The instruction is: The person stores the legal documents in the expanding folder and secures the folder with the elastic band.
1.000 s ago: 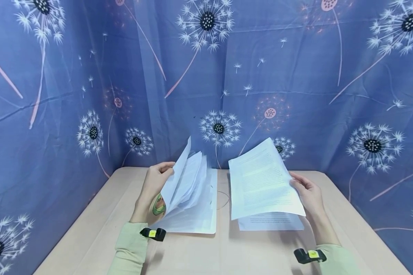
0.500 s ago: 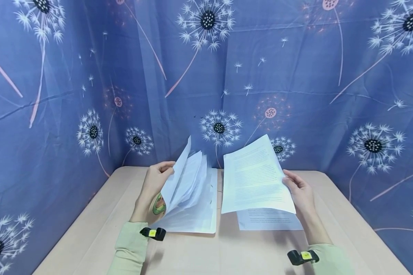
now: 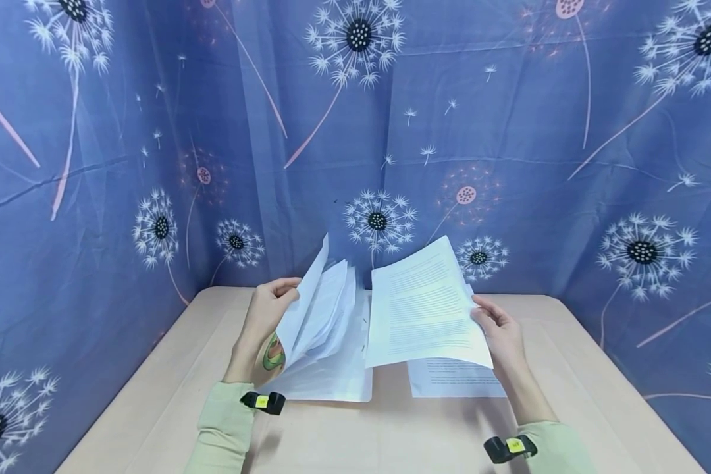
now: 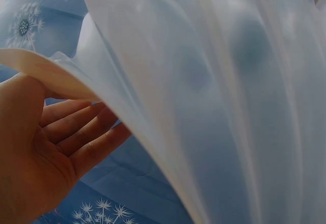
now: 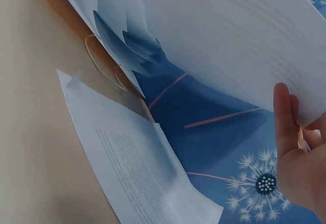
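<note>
My left hand [image 3: 265, 313] pinches the raised cover and front leaves of a folder [image 3: 338, 383] with clear plastic pockets. A green and brown picture [image 3: 274, 354] shows on its cover. In the left wrist view, translucent pockets [image 4: 214, 96] fan out beside the hand's partly spread fingers. A printed paper sheet [image 3: 423, 309] is held up by its right edge in my right hand [image 3: 502, 334], between thumb and fingers. Its left edge overlaps the folder's right side in the head view. Below it, another printed sheet [image 3: 457, 382] lies on the table.
A pale table [image 3: 332, 441] carries everything, with a blue dandelion-print curtain [image 3: 509, 118] along its back and sides. In the right wrist view, a thin cord loop [image 5: 93, 59] lies between the folder and the lying sheet.
My right hand has carried the raised sheet leftward, from over the lying sheet to the folder's right edge. The left hand and the folder's raised leaves have stayed nearly still.
</note>
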Demonstrator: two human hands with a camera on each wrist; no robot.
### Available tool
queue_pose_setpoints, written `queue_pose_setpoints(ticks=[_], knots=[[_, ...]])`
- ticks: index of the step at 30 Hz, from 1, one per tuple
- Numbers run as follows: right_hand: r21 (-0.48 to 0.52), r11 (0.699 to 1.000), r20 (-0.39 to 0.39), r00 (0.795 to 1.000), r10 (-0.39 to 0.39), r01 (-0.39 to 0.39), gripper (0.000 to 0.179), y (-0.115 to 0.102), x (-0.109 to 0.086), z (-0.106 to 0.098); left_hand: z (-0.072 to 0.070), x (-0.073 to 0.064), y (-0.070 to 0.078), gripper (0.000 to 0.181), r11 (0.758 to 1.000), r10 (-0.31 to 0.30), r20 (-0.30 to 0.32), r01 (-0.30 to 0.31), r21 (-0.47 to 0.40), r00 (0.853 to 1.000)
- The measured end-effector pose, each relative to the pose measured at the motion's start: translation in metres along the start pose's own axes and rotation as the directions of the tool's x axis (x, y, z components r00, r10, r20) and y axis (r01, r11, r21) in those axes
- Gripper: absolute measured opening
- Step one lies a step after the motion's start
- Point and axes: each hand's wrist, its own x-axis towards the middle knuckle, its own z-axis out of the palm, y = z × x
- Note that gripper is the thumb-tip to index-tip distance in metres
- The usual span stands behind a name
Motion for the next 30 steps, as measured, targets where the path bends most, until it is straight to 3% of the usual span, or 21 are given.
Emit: queue_pose_setpoints(ticks=[5,14,25,30], knots=[[0.026,1.000,-0.015,1.000,0.014,-0.014,0.043,0.001,-0.002,0.009,-0.001,0.000,0.000,0.032,1.000,0.019,-0.007,-0.019,-0.001,1.000],[0.193,0.981,0.039,0.999,0.027,-0.034,0.042,0.004,-0.011,0.023,-0.002,-0.001,-0.001,0.031,1.000,0.026,-0.009,-0.026,0.001,1.000],[0.101,0.994,0.109,0.994,0.017,-0.028,0.044,0.009,-0.017,0.041,-0.002,0.000,-0.001,0.031,0.999,0.034,-0.009,-0.034,-0.002,0.999],[0.090,0.996,0.106,0.994,0.010,-0.020,0.041,0.014,-0.019,0.049,-0.001,-0.002,-0.001,0.032,1.000,0.018,-0.001,-0.018,0.000,1.000]])
